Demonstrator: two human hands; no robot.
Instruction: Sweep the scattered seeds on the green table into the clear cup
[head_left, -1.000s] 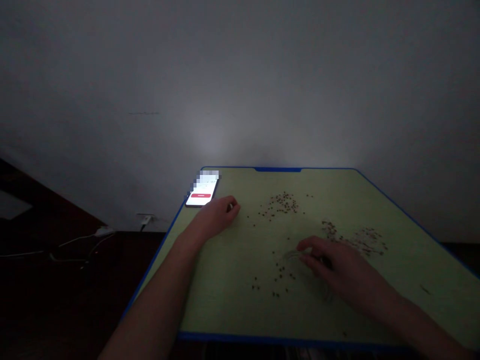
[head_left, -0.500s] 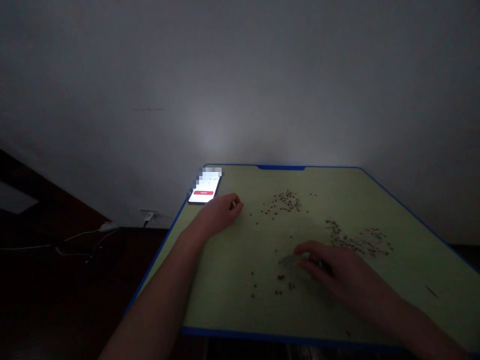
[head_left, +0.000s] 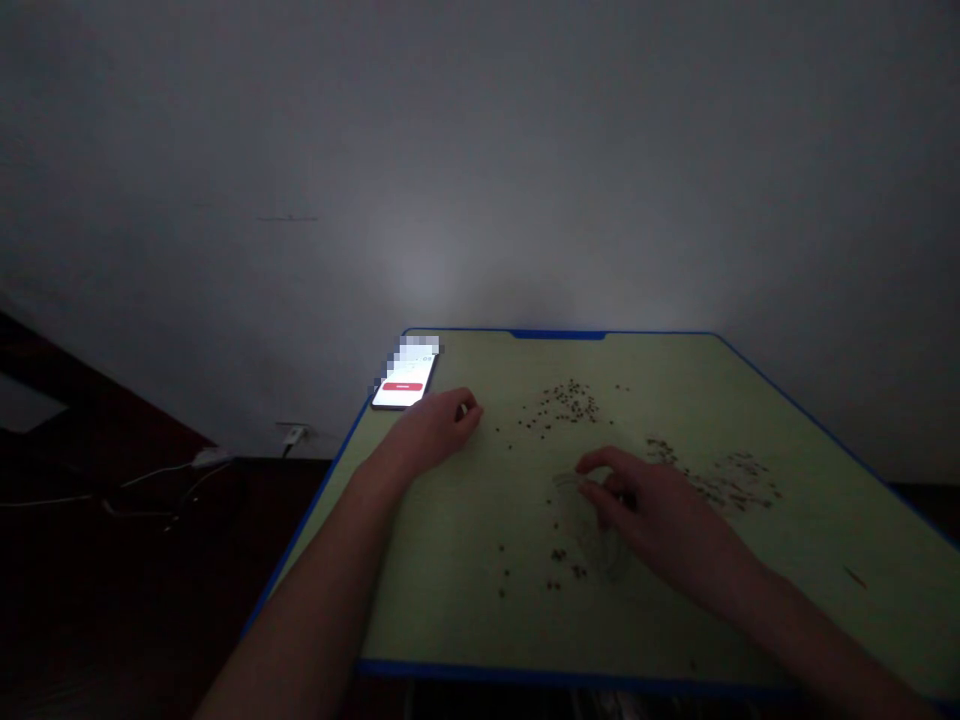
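Note:
The room is dim. My left hand (head_left: 439,428) lies on the green table (head_left: 465,590), fingers curled shut, a pale speck at the fingertips. It rests just this side of a lit phone (head_left: 406,380). My right hand (head_left: 652,515) is at mid-table, thumb and fingers pinched on the top of a faint clear thing, perhaps a small plastic bag (head_left: 596,530), which trails toward me on the tabletop. Small dark seeds lie scattered: a cluster at the far middle (head_left: 570,403), a spread to the right (head_left: 731,485), a few near the bag (head_left: 559,565).
The table has a blue rim (head_left: 525,675) and stands against a pale wall. On the dark floor to the left lie white cables and a plug (head_left: 206,462). A small dark fleck (head_left: 853,575) lies near the table's right side.
My right hand has moved a little away from me and to the left, drawing the clear thing with it. My left hand has stayed put.

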